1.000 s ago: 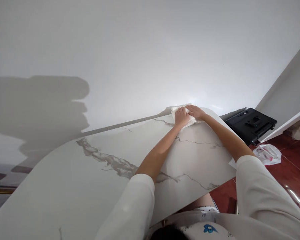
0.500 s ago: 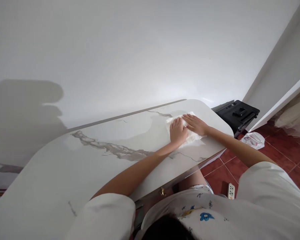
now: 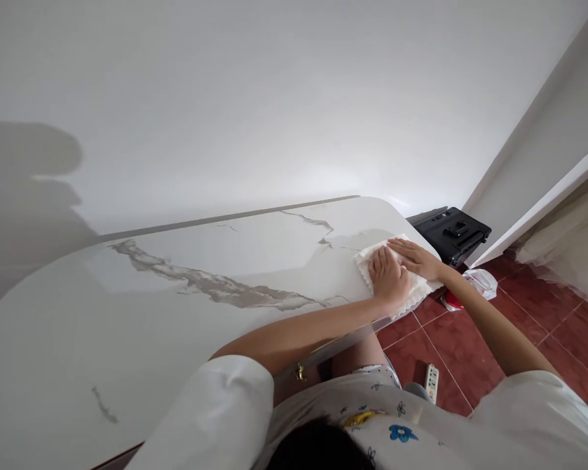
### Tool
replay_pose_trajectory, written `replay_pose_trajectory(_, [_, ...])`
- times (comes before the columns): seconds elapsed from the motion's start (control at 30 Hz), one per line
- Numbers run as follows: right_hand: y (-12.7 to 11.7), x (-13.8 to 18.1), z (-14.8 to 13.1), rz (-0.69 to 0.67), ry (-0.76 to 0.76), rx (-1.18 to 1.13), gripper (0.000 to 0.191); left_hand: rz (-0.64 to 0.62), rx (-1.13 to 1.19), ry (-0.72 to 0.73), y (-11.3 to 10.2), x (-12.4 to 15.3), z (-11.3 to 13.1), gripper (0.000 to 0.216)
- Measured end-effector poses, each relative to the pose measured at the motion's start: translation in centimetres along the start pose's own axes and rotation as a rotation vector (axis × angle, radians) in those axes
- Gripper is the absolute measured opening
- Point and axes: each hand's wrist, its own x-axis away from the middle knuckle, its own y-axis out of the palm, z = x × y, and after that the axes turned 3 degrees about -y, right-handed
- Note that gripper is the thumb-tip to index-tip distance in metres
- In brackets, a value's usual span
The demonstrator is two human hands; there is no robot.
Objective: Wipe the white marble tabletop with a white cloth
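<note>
A white cloth [image 3: 415, 294] with a scalloped edge lies spread at the right end of the white marble-patterned table [image 3: 255, 248]. My left hand [image 3: 389, 281] rests on the cloth, its fingers slightly bent and pointing toward the wall. Beside it my right hand [image 3: 417, 258] lies flat on the cloth's right part, fingers stretched out to the left. The two hands are close together, and both press from above. Part of the cloth is hidden under them.
A white wall [image 3: 255, 98] runs along the table's far side. Past the right end stand a black case [image 3: 453, 234] and a white plastic bag [image 3: 481, 284] on the red tiled floor [image 3: 460, 339]. A power strip [image 3: 432, 382] lies below. A small brass knob [image 3: 300, 373] is under the near edge.
Both hands have slid the cloth to the right and toward me, up to the table's near right edge. The view has shifted a little.
</note>
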Motion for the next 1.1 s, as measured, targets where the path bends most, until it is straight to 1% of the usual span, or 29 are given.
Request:
replay_pose_trajectory(0.13, [0.1, -3.5, 4.0, -0.006, -0.012, 0.008, 0.063, 0.036, -0.014, -0.026, 0.2, -3.9, 0.1, 0.06])
replay_pose_trajectory(0.27, [0.5, -8.0, 7.2, -0.027, -0.002, 0.05, 0.067, 0.093, 0.006, -0.076, -0.4, -8.5, -1.0, 0.059])
replay_pose_trajectory(0.4, [1.0, -12.7, 9.1, -0.051, 0.015, 0.082, 0.069, 0.087, 0.001, -0.117, -1.7, -12.9, -2.8, 0.059])
replay_pose_trajectory(0.5, [1.5, -16.3, 10.5, -0.071, 0.024, 0.075, 0.071, 0.13, -0.068, -0.13, -2.6, -16.1, -4.2, 0.058])
replay_pose_trajectory(0.57, [1.9, -18.5, 11.5, -0.06, 0.035, 0.07, 0.07, 0.169, -0.112, -0.13, -3.1, -18.2, -5.2, 0.057])
replay_pose_trajectory(0.7, [2.6, -21.8, 13.4, -0.033, 0.039, 0.057, 0.067, 0.21, -0.156, -0.106, -3.7, -21.7, -6.8, 0.054])
replay_pose_trajectory(0.8, [2.5, -23.0, 14.5, -0.028, 0.051, 0.036, 0.065, 0.221, -0.169, -0.083, -3.9, -23.5, -7.3, 0.052])
replay_pose_trajectory(0.9, [2.0, -22.8, 15.1, -0.033, 0.092, 0.014, 0.064, 0.249, -0.182, -0.037, -3.5, -24.4, -7.1, 0.051])
replay_pose_trajectory(1.0, [1.2, -21.5, 15.4, -0.04, 0.13, 0.004, 0.062, 0.256, -0.18, 0.007, -2.4, -24.5, -6.2, 0.052])
replay_pose_trajectory(1.1, [0.2, -19.5, 15.4, -0.04, 0.162, 0.014, 0.06, 0.237, -0.169, 0.031, -1.1, -24.1, -4.7, 0.054])
